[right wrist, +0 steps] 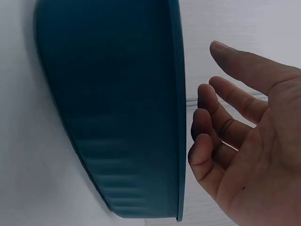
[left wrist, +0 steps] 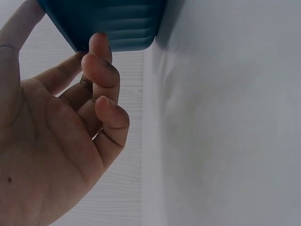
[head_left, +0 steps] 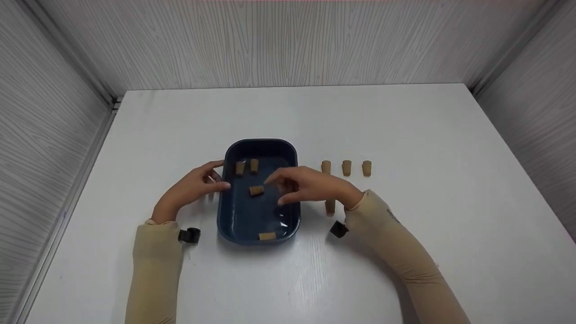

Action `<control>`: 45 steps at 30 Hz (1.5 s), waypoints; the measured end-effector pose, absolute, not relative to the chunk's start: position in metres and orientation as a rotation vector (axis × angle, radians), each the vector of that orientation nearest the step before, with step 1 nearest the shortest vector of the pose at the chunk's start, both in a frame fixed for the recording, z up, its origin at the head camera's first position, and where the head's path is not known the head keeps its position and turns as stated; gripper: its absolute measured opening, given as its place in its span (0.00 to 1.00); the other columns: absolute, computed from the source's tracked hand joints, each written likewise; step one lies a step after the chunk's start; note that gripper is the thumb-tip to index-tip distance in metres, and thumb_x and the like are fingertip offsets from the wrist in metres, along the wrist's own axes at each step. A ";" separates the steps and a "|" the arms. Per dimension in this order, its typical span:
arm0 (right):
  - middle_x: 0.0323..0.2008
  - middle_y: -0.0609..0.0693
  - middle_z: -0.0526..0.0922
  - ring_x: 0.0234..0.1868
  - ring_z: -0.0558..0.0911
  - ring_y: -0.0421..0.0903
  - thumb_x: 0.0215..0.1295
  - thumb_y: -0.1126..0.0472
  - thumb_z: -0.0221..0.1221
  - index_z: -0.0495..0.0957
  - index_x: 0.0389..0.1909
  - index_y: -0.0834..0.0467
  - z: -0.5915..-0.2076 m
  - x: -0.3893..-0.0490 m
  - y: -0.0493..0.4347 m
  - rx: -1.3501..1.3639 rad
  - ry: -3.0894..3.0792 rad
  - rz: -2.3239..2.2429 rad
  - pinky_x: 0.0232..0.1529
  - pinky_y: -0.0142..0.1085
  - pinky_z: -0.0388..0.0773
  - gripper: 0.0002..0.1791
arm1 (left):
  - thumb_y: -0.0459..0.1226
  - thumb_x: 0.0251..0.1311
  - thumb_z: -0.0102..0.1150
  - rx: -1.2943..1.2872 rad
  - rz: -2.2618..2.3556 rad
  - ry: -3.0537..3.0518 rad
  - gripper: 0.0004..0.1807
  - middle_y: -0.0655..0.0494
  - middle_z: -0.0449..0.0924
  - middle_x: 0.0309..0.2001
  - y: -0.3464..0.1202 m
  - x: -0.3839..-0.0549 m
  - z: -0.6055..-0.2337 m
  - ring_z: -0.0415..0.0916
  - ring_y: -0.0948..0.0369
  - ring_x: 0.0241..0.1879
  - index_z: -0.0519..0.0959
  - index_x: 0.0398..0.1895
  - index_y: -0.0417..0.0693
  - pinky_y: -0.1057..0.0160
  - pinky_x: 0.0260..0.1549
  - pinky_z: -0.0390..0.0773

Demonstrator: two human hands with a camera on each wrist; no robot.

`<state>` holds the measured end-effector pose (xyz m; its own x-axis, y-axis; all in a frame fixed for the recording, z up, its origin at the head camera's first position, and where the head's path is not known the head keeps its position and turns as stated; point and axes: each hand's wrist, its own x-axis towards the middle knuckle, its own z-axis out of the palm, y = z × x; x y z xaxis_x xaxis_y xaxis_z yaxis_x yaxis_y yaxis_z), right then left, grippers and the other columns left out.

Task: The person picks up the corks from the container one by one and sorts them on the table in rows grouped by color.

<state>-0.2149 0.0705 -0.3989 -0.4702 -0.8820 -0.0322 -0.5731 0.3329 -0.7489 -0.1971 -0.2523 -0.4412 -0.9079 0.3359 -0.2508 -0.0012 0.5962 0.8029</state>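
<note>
A deep blue rectangular dish (head_left: pixel 258 220) with rounded corners lies on the table. My left hand (head_left: pixel 193 184) holds its left rim, thumb over the edge and index finger against the outer wall; in the left wrist view the other fingers curl below the dish (left wrist: pixel 127 28). Over the dish's right side hovers my right hand (head_left: pixel 303 183), fingers loosely bent, thumb apart, nothing between them. A tapered cork (head_left: pixel 256 191) lies on its side just left of the right index fingertip. Two more corks, a left one (head_left: pixel 240 168) and a right one (head_left: pixel 254 166), are further back inside.
Another cork (head_left: pixel 267 236) lies by the dish's near wall. Right of the dish, corks form a row: one partly behind the right hand (head_left: pixel 326 166), a middle one (head_left: pixel 347 168) and an end one (head_left: pixel 367 168). A nearer cork (head_left: pixel 330 208) shows below the right wrist. Panels enclose the white table (head_left: pixel 427 135).
</note>
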 end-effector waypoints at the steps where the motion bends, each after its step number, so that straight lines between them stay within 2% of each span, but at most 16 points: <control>1: 0.38 0.52 0.76 0.33 0.71 0.40 0.63 0.57 0.64 0.72 0.60 0.56 -0.400 -0.214 0.068 -1.276 2.163 -0.930 0.37 0.31 0.70 0.25 | 0.54 0.60 0.62 0.270 1.234 2.451 0.42 0.46 0.75 0.48 -0.252 -0.197 -0.441 0.72 0.54 0.37 0.58 0.74 0.53 0.58 0.35 0.71; 10: 0.45 0.50 0.78 0.40 0.74 0.42 0.61 0.55 0.66 0.73 0.62 0.53 -0.406 -0.206 0.049 -1.336 2.162 -0.659 0.42 0.34 0.73 0.28 | 0.54 0.60 0.62 0.275 1.223 2.455 0.43 0.46 0.75 0.47 -0.252 -0.197 -0.442 0.73 0.54 0.38 0.57 0.74 0.52 0.59 0.35 0.71; 20: 0.45 0.46 0.77 0.42 0.74 0.40 0.60 0.54 0.67 0.72 0.63 0.46 -0.405 -0.199 0.034 -1.418 2.163 -0.345 0.44 0.35 0.72 0.29 | 0.54 0.59 0.62 0.273 1.233 2.464 0.43 0.46 0.76 0.47 -0.253 -0.198 -0.446 0.73 0.56 0.38 0.57 0.74 0.49 0.59 0.36 0.71; 25: 0.44 0.44 0.77 0.42 0.74 0.39 0.60 0.51 0.67 0.73 0.62 0.40 -0.407 -0.197 0.030 -1.457 2.129 -0.193 0.40 0.34 0.71 0.28 | 0.54 0.59 0.62 0.273 1.221 2.473 0.43 0.45 0.76 0.48 -0.252 -0.198 -0.445 0.72 0.57 0.38 0.58 0.74 0.50 0.59 0.36 0.72; 34: 0.56 0.45 0.76 0.53 0.75 0.42 0.63 0.50 0.63 0.71 0.62 0.33 -0.407 -0.195 0.026 -1.436 2.107 0.021 0.48 0.41 0.74 0.27 | 0.55 0.59 0.62 0.271 1.228 2.470 0.43 0.46 0.76 0.48 -0.251 -0.198 -0.445 0.72 0.56 0.38 0.59 0.74 0.52 0.59 0.36 0.72; 45: 0.51 0.43 0.76 0.43 0.73 0.38 0.63 0.55 0.63 0.73 0.60 0.32 -0.409 -0.193 0.024 -1.476 2.089 0.068 0.42 0.37 0.73 0.26 | 0.55 0.59 0.62 0.258 1.228 2.459 0.43 0.46 0.76 0.47 -0.251 -0.197 -0.444 0.73 0.55 0.38 0.58 0.74 0.52 0.59 0.35 0.72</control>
